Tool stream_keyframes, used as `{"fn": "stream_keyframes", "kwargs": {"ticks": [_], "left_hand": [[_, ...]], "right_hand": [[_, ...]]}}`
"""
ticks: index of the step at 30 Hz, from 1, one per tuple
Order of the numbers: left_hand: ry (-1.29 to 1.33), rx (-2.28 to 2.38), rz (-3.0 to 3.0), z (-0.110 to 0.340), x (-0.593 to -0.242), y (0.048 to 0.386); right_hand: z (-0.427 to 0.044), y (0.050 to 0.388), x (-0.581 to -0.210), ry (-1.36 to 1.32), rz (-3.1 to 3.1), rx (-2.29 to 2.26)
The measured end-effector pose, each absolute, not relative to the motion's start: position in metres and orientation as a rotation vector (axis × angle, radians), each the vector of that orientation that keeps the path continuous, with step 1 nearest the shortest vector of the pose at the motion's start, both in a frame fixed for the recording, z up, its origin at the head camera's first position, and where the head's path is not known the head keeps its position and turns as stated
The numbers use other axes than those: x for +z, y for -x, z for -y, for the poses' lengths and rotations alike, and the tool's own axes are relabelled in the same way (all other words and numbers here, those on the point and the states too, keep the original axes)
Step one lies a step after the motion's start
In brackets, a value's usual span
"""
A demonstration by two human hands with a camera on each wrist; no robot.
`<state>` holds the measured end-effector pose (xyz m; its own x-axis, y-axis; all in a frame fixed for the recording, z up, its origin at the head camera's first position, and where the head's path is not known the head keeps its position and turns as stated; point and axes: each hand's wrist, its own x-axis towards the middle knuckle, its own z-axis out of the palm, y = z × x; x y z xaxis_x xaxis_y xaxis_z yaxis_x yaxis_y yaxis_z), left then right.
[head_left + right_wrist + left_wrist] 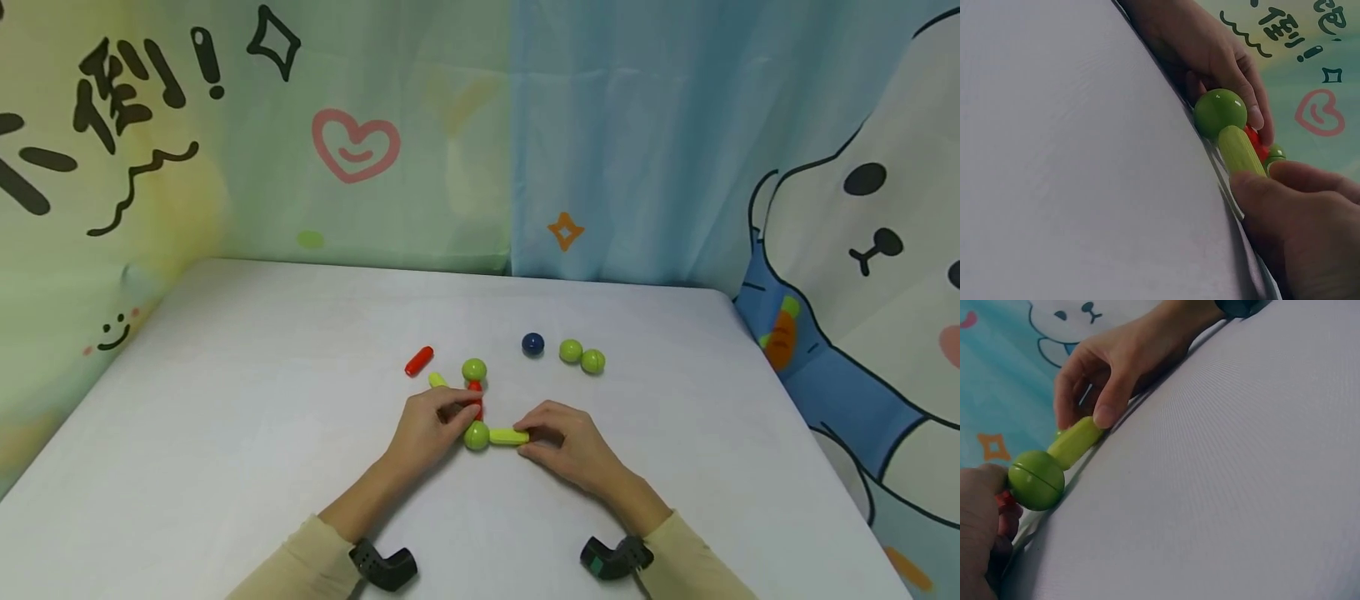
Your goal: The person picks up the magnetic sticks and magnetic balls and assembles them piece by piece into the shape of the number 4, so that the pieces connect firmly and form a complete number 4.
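Note:
A red rod (479, 410) joins two green balls, the near one (476, 436) and the far one (474, 370). My left hand (430, 422) pinches the red rod between thumb and fingers, just above the near ball. With thumb and fingertips my right hand (567, 442) grips a yellow-green rod (508, 437), whose left end meets the near green ball. In the left wrist view that rod (1075, 442) lines up with the ball (1036, 480). The right wrist view shows the rod (1240, 151) against the ball (1220, 115); whether it sits in a hole is hidden.
A loose red rod (419, 361) lies at the far left, near a second yellow-green rod (437, 380) partly hidden behind my left hand. Toward the back right are a dark blue ball (532, 344) and two green balls (571, 351). A curtain (630, 167) borders the white table (262, 375).

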<state>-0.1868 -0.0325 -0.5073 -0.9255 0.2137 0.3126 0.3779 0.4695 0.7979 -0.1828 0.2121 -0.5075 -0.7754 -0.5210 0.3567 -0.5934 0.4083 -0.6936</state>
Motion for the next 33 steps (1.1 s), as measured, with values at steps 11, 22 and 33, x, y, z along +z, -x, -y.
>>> {"fn": "stream_keyframes", "kwargs": {"ticks": [11,22,33], "left_hand": [[0.502,-1.491,2.542,0.034,-0.509,0.187],[0.518,-1.484,2.561,0.031,-0.507,0.185],[0.519,-1.489,2.555,0.030,-0.507,0.186]], "right_hand": [[-0.232,0.199,-0.502,-0.790,2.459,1.302],[-0.285,0.231,-0.506,-0.192,2.395,1.157],[-0.284,0.243,-0.512,-0.320,2.576,1.050]]}}
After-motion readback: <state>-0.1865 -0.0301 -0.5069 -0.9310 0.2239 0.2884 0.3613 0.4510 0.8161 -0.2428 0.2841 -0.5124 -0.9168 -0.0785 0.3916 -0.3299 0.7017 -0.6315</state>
